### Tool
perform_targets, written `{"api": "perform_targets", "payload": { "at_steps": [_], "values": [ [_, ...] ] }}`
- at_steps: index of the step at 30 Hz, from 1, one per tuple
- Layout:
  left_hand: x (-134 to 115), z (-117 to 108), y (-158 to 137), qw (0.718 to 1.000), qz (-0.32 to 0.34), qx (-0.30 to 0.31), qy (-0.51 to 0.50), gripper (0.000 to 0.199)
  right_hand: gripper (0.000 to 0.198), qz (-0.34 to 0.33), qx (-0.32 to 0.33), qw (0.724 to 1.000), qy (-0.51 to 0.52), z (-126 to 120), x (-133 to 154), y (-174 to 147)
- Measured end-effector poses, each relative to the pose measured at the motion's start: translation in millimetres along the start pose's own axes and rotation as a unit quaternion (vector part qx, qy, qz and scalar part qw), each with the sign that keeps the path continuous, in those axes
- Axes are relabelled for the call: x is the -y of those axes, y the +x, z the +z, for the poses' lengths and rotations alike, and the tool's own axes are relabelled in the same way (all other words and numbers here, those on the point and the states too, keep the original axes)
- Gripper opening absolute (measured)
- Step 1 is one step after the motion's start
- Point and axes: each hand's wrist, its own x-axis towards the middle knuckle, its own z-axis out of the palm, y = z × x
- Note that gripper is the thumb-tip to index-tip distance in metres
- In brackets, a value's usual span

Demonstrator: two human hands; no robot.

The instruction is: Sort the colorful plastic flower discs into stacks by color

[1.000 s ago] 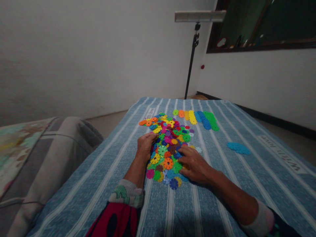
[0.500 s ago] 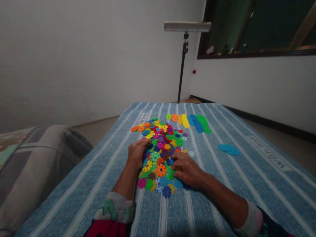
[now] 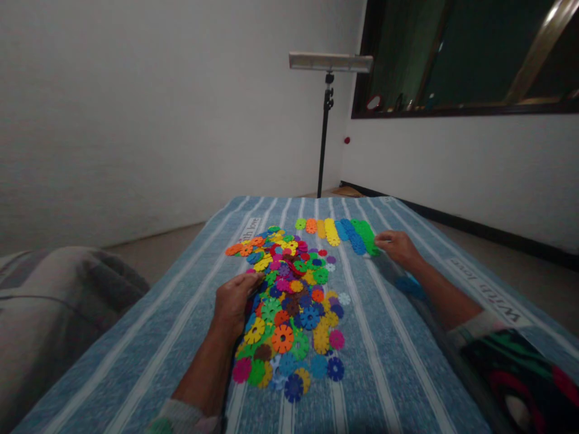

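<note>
A pile of notched, flower-shaped plastic discs in many colours spreads over the striped cloth. My left hand rests at the pile's left edge, its fingers curled together; what they hold, if anything, is hidden. Farther out, my right hand is at the near end of a row of overlapping green discs. Its thumb and fingers are pinched, and I cannot make out what is between them. Left of that row lie blue discs, yellow discs and orange discs, each colour in its own line.
Light blue discs lie partly behind my right forearm. The blue striped cloth covers the whole table. A lamp on a black stand rises beyond the far edge. At left is a surface draped in grey fabric.
My right hand has left the right side of the pile and moved forward and right to the green row. My left hand stays by the pile. The view has shifted slightly.
</note>
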Motion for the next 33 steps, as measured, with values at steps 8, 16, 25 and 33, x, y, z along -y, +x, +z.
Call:
{"api": "perform_targets", "payload": {
  "at_steps": [8, 16, 25, 33],
  "values": [
    [-0.5, -7.0, 0.5, 0.997, 0.007, -0.014, 0.074, 0.034, 0.015, 0.109, -0.008, 0.978, -0.180, -3.2, -80.5, 68.1],
    [-7.1, -4.2, -6.4, 0.996, -0.015, -0.030, 0.081, 0.035, 0.020, 0.101, 0.024, 0.970, -0.219, 27.3, -94.9, 92.0],
    [-1.4, -7.0, -0.8, 0.996, -0.004, -0.027, 0.080, 0.035, 0.032, 0.100, 0.034, 0.961, -0.254, 32.8, -93.0, 88.9],
    [0.9, -7.4, 0.2, 0.997, 0.012, -0.015, 0.080, 0.035, 0.034, 0.087, 0.033, 0.961, -0.261, 23.8, -79.6, 72.3]
  ]
}}
